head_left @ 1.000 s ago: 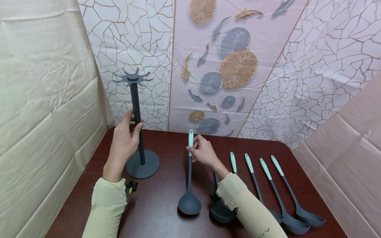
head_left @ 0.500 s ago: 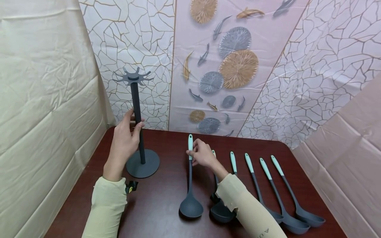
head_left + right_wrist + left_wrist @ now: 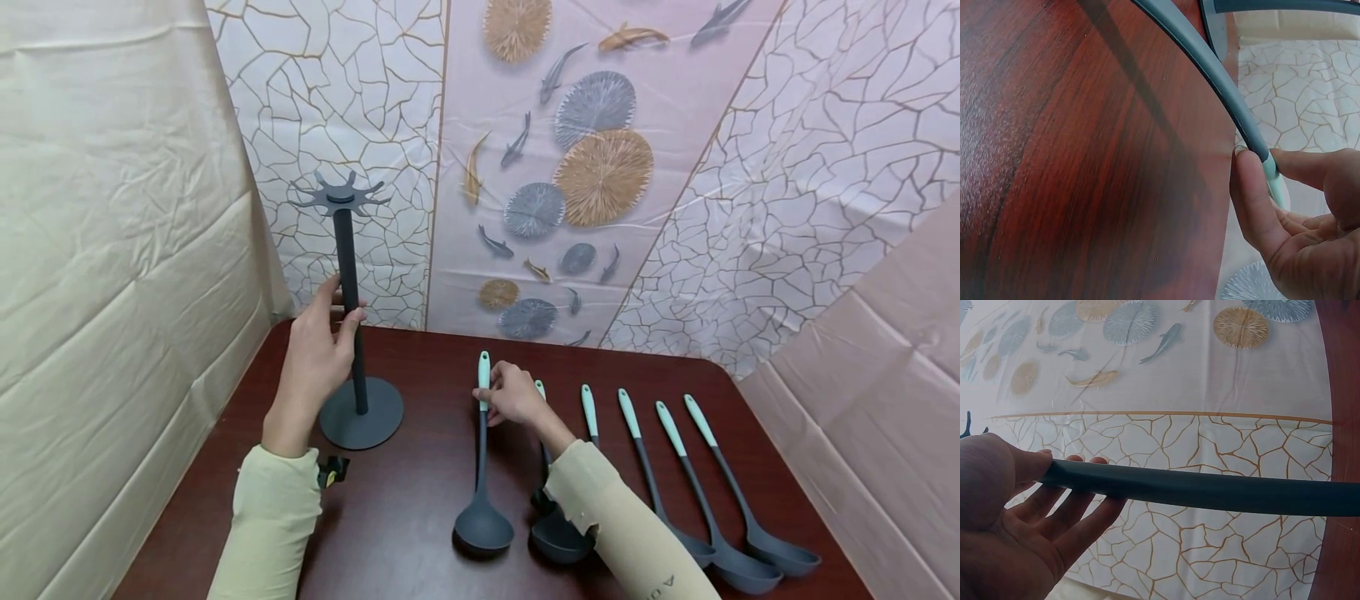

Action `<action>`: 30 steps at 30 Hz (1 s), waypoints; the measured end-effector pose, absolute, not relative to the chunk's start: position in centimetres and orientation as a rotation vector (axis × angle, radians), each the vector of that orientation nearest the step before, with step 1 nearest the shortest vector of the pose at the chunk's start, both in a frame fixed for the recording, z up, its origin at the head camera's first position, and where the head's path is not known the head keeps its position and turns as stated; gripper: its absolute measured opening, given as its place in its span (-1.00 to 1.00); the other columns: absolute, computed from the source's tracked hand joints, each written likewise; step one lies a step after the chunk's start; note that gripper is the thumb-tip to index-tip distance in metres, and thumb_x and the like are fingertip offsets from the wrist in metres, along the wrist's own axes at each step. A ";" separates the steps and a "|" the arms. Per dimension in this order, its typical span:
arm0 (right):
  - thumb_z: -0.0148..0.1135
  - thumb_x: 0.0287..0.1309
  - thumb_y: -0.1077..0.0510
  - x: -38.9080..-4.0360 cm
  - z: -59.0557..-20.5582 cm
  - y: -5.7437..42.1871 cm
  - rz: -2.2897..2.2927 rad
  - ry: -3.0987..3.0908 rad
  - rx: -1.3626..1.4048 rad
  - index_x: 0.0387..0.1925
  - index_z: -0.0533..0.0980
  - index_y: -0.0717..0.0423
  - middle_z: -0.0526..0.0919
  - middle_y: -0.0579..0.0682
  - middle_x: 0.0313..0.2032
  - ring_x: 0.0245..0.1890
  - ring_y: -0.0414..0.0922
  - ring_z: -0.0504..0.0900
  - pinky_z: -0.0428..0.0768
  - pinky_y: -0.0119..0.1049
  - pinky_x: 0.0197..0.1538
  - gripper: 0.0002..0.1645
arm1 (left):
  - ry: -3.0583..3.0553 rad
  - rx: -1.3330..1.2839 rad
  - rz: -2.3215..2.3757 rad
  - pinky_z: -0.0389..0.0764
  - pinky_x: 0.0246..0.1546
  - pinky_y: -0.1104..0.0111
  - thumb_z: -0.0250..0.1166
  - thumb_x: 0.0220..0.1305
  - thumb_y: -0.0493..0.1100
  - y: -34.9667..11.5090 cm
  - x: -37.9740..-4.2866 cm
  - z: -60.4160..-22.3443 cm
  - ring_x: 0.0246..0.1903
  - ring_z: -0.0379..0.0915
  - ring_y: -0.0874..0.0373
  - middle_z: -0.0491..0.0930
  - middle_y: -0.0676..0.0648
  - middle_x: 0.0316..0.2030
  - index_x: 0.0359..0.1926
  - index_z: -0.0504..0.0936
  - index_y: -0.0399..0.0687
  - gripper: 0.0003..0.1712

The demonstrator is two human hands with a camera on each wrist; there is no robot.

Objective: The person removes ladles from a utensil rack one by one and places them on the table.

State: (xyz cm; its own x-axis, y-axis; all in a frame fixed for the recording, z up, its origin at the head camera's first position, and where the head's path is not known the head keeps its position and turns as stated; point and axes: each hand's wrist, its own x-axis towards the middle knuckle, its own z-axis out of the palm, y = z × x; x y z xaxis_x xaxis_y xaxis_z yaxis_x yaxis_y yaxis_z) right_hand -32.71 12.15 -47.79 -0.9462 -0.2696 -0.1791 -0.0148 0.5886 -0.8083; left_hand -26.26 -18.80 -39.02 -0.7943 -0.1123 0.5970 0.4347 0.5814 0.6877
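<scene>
On the left of the head view stands a dark grey utensil stand, with a round base and a hooked ring on top. My left hand holds its pole between thumb and fingers, as the left wrist view confirms on the pole. Near the middle, my right hand pinches the mint green handle of a grey ladle. The ladle's handle tilts above the table, its shadow apart from it in the right wrist view. Whether its bowl touches the table I cannot tell.
Right of the held ladle, several more mint-handled utensils lie in a row, among them a deep-bowled one partly under my right forearm and one at the far right. Patterned cloth hangs behind the dark red table.
The right hand and the ladle have come down a little, toward the person, and the ladle's handle end sits lower. My left hand stays on the stand's pole.
</scene>
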 end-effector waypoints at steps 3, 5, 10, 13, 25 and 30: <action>0.38 0.43 0.17 -32.9 -48.1 12.2 -1.256 2.532 -0.216 -0.03 0.45 0.31 0.68 0.20 -0.35 -0.47 0.09 0.80 0.79 -0.01 -0.36 -0.67 | -2.211 -0.252 -1.183 0.72 -0.12 -0.11 0.22 0.57 -0.27 -18.8 -26.3 -39.0 0.04 0.65 -0.21 0.65 -0.26 0.12 0.55 0.29 -0.18 -0.38; 0.38 0.43 0.18 -32.9 -48.3 12.3 -1.234 2.525 -0.208 -0.04 0.44 0.30 0.68 0.20 -0.36 -0.49 0.08 0.79 0.79 -0.02 -0.37 -0.67 | -2.211 -0.248 -1.184 0.72 -0.12 -0.11 0.22 0.57 -0.27 -18.8 -26.2 -39.1 0.04 0.65 -0.21 0.65 -0.26 0.12 0.55 0.29 -0.17 -0.37; 0.37 0.43 0.20 -32.9 -48.7 12.3 -1.218 2.507 -0.201 -0.05 0.43 0.31 0.70 0.21 -0.40 -0.55 0.06 0.78 0.78 -0.05 -0.42 -0.69 | -2.188 -0.253 -1.214 0.72 -0.08 -0.11 0.23 0.56 -0.29 -18.8 -26.4 -39.1 0.05 0.65 -0.22 0.65 -0.26 0.12 0.55 0.30 -0.18 -0.37; 0.37 0.43 0.21 -32.8 -48.8 12.3 -1.208 2.503 -0.200 -0.05 0.43 0.32 0.69 0.22 -0.42 -0.56 0.05 0.78 0.78 -0.07 -0.43 -0.69 | -2.169 -0.259 -1.240 0.73 -0.06 -0.12 0.24 0.56 -0.29 -18.9 -26.5 -39.2 0.05 0.66 -0.20 0.66 -0.27 0.12 0.56 0.30 -0.17 -0.36; 0.37 0.42 0.23 -32.3 -49.2 12.4 -1.190 2.480 -0.211 -0.07 0.43 0.33 0.70 0.24 -0.44 -0.55 0.07 0.78 0.79 -0.03 -0.41 -0.70 | -2.149 -0.272 -1.279 0.72 -0.03 -0.11 0.23 0.58 -0.24 -18.9 -26.5 -39.4 0.04 0.67 -0.17 0.66 -0.24 0.12 0.57 0.30 -0.15 -0.36; 0.37 0.42 0.23 -32.3 -49.3 12.5 -1.181 2.484 -0.205 -0.09 0.43 0.33 0.70 0.26 -0.45 -0.55 0.07 0.78 0.78 -0.07 -0.43 -0.71 | -2.161 -0.263 -1.269 0.73 -0.03 -0.08 0.24 0.58 -0.22 -18.9 -26.4 -39.3 0.04 0.68 -0.14 0.66 -0.22 0.12 0.57 0.30 -0.15 -0.36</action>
State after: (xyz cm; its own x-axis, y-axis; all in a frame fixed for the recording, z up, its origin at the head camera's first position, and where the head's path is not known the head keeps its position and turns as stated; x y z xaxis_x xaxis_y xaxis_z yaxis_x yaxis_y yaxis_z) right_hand -32.26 12.47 -49.33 -0.9168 -0.2891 -0.2756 0.0313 0.6358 -0.7712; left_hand -26.43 -18.93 -39.32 -0.7932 -0.1313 0.5946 0.4554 0.5203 0.7224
